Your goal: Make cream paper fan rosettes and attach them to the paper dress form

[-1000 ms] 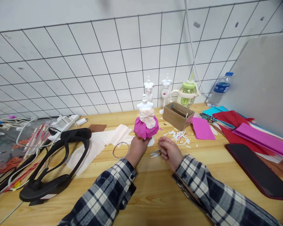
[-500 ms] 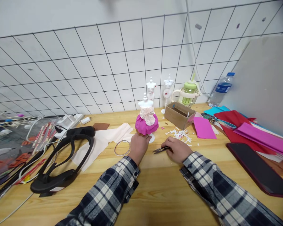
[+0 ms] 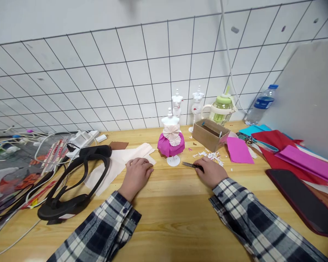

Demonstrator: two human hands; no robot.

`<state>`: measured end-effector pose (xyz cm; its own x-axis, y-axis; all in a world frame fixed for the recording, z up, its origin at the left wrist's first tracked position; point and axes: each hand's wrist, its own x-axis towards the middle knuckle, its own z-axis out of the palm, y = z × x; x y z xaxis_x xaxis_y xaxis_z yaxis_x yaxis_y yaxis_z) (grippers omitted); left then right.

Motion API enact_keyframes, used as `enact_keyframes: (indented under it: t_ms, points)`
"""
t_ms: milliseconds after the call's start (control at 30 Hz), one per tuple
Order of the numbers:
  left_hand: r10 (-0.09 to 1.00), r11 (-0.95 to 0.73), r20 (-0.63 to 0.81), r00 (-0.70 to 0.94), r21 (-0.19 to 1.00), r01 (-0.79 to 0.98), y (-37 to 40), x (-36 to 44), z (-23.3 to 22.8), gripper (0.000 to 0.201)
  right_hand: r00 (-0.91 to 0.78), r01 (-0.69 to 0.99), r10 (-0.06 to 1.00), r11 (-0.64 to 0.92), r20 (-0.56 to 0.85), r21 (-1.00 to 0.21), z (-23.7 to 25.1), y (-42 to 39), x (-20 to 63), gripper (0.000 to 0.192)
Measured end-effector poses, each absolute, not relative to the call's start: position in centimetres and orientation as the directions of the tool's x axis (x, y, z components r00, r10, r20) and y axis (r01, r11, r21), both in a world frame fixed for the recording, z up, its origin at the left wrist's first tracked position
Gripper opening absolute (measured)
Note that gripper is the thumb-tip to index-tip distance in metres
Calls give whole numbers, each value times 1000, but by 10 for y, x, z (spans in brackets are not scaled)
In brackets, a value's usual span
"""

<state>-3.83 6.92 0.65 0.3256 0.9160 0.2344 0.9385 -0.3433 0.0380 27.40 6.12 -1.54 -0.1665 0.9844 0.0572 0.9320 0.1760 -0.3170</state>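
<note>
Left hand (image 3: 136, 173) has left the mannequin (image 3: 171, 140).
It now lies flat on pale paper (image 3: 117, 163); right hand (image 3: 211, 171) pinches snips (image 3: 191, 165); magenta skirt, upright.

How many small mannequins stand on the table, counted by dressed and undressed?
Dressed in a pink paper skirt: 1, the dressed mannequin, between the left hand and the right hand.
Undressed, by the wall: 2, one bare mannequin, another bare mannequin.
Total: 3

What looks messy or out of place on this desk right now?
Small white paper scraps lie scattered on the wooden desk beside the cardboard box, just beyond the right hand. Nothing looks damaged or tipped over.
</note>
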Motion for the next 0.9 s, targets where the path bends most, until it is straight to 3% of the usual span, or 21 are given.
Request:
enact_keyframes:
  t_ms: [133, 300, 467, 600, 700, 800, 900]
  points:
    - [877, -420, 293, 381, 84, 903, 67, -30, 7, 26, -130, 948, 990, 141, 59, -287, -14, 59, 272, 28]
    - [893, -342, 332, 304, 60, 938, 70, -30, 3, 23, -163, 955, 985, 171, 51, -244, -10, 57, 271, 30]
    - [852, -451, 340, 399, 90, 888, 69, -37, 3, 25, -170, 959, 985, 172, 29, -224, -8, 56, 269, 34]
    - [636, -716, 519, 571, 121, 688, 54, -27, 7, 21, -137, 964, 990, 139, 26, -227, -8, 56, 269, 33]
    - [470, -862, 527, 708, 104, 495, 40, -11, 6, 23, -118, 967, 993, 120, 24, -225, -8, 56, 270, 33]
    - [463, -884, 438, 770, 162, 439, 35, 0, 4, 29, -104, 968, 994, 106, 21, -225, -8, 56, 271, 34]
    - [535, -843, 461, 707, 250, 475, 36, -6, 10, 36, -106, 961, 994, 112, 38, -253, -9, 57, 273, 34]
